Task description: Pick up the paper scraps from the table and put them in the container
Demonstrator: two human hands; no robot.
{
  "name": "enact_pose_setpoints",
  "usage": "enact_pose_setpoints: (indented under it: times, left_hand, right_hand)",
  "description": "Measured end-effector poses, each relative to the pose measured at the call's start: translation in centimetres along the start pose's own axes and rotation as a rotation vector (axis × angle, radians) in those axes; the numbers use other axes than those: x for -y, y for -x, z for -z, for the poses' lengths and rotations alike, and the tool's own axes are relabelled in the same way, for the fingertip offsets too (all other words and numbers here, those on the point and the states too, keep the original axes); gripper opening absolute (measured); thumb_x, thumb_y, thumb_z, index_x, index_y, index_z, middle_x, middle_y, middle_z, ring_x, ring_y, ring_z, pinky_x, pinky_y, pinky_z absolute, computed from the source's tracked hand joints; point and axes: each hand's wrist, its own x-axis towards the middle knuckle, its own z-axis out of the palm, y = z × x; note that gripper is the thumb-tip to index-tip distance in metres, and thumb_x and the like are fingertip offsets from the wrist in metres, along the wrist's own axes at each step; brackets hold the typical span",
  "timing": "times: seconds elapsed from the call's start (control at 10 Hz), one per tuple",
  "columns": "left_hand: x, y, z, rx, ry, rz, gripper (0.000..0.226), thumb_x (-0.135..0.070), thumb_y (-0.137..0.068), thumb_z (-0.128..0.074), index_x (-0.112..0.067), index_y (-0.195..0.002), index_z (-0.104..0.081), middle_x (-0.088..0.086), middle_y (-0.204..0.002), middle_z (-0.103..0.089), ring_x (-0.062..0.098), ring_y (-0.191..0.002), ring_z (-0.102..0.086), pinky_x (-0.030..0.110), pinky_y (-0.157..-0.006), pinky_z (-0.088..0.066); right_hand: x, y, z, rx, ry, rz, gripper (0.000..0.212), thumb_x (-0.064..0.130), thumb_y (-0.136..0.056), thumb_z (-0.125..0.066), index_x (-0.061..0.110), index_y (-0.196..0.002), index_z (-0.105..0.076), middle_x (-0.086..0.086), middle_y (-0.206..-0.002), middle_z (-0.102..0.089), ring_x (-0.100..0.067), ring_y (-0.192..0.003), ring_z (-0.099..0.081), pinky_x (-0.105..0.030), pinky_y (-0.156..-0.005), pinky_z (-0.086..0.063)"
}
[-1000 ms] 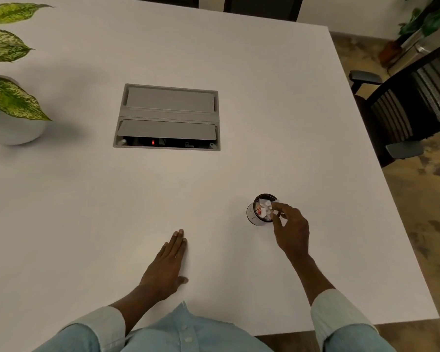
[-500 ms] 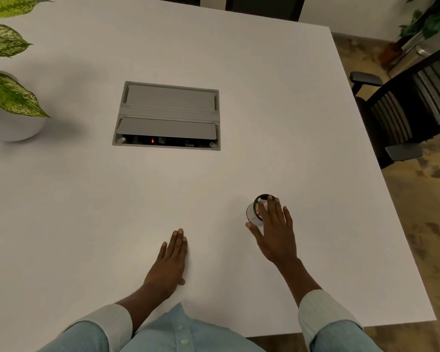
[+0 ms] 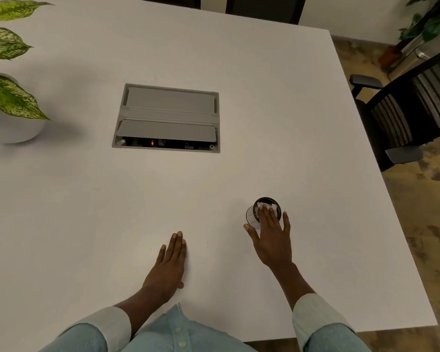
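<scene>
Head view: right hand [image 3: 272, 237] lies flat, fingers spread, over the container [image 3: 264, 212] at lower right, paper scraps [image 3: 261, 205] inside; left hand [image 3: 167, 265] rests open on the worktop [image 3: 290, 123]. Press straight down, lightly, lest the container tip.

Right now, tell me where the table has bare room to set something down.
Bare: the wide stretch between the cable box and both hands, and the table's far right part. Crowded: around the cup under the right hand, and the plant pot corner.
</scene>
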Motion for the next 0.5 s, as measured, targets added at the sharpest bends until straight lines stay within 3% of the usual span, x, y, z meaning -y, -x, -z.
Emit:
enact_pose_setpoints:
  times: [0.2, 0.3, 0.5]
  left_hand:
    - [-0.1, -0.1, 0.1, 0.009, -0.027, -0.011, 0.116, -0.034, -0.094, -0.07, -0.001, -0.155, 0.024, 0.021, -0.16, 0.038, 0.038, -0.148, 0.035, 0.049, -0.129, 0.005]
    - [0.4, 0.0, -0.1, 0.001, -0.029, -0.022, 0.116, -0.037, -0.094, -0.069, -0.001, -0.156, 0.023, 0.02, -0.16, 0.038, 0.037, -0.147, 0.035, 0.048, -0.128, 0.005]
    - [2.4, 0.6, 1.4, 0.031, -0.05, -0.09, 0.101, -0.03, -0.095, -0.069, -0.004, -0.161, 0.004, 0.016, -0.167, 0.027, 0.031, -0.156, 0.023, 0.048, -0.129, -0.007]
  right_hand:
    - [0.0, 0.4, 0.5, -0.108, -0.017, 0.019, 0.076, 0.067, -0.103, -0.023, 0.016, -0.158, -0.035, -0.002, -0.164, -0.04, -0.012, -0.158, -0.023, -0.044, -0.131, -0.007]
    - [0.8, 0.6, 0.6, -0.17, -0.055, 0.055, 0.068, 0.06, -0.103, -0.034, 0.016, -0.154, -0.041, -0.002, -0.161, -0.046, -0.015, -0.156, -0.027, -0.044, -0.13, -0.015]
    - [3.9, 1.1, 1.0, -0.218, -0.125, 0.191, 0.056, 0.046, -0.1, -0.055, 0.017, -0.147, -0.05, -0.009, -0.147, -0.054, -0.033, -0.144, -0.042, -0.053, -0.126, -0.022]
